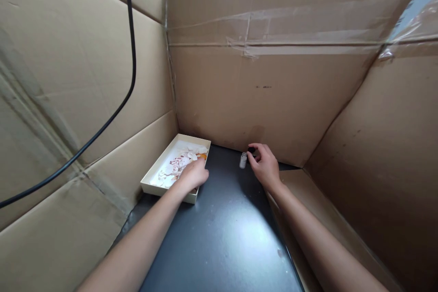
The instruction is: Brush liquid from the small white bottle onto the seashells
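Note:
A shallow cream box [150, 187] stands at the left of the black table, with several pale, red-marked and orange seashells [178, 162] inside. My left hand [195, 174] is over the box's right side, fingers curled down among the shells; its fingertips and anything in them are hidden. On the table near the back edge a small clear bottle [242, 160] stands upright, with something pale in it. My right hand [264, 164] is just to the right of the bottle. Its thumb and fingers are bent around a small dark round thing [251, 149], which looks like a cap.
Tall cardboard walls [267, 100] enclose the black table [212, 237] at the back and on both sides. A black cable [132, 54] hangs across the left wall. A cardboard flap [301, 191] lies along the table's right side, under my right forearm.

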The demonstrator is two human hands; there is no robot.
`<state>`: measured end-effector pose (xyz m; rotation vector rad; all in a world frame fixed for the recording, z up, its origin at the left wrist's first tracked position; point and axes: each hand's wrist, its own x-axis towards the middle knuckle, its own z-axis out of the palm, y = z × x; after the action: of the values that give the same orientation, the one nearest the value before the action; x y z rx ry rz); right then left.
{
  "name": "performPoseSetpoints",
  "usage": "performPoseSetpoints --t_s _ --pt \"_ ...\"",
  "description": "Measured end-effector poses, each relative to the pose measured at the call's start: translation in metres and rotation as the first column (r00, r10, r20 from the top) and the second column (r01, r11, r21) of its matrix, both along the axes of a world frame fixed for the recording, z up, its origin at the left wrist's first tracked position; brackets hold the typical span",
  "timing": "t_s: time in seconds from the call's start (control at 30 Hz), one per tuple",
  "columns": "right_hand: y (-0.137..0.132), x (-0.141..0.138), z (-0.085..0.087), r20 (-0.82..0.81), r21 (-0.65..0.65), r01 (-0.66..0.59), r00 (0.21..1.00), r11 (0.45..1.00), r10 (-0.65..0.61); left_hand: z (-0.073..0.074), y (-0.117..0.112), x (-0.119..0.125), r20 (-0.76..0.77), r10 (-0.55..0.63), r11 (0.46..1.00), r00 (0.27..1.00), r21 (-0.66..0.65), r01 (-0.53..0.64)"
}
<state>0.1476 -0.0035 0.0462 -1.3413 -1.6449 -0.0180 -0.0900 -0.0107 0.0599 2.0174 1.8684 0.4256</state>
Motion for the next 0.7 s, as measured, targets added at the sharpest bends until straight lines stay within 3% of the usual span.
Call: performPoseSetpoints --t_s 0.23,0.7 --pt "0.001 0.001 0.000 0.000 -0.012 -0.001 1.000 1.000 0.001 0.002 0.002 0.005 -0.029 0.067 0.998 0.997 0.007 -0.067" --pt "0.002 0.002 -0.001 0.012 -0.017 -0.003 1.000 1.000 0.003 0.001 -0.002 0.013 -0.015 0.022 0.999 1.000 -0.032 -0.023"
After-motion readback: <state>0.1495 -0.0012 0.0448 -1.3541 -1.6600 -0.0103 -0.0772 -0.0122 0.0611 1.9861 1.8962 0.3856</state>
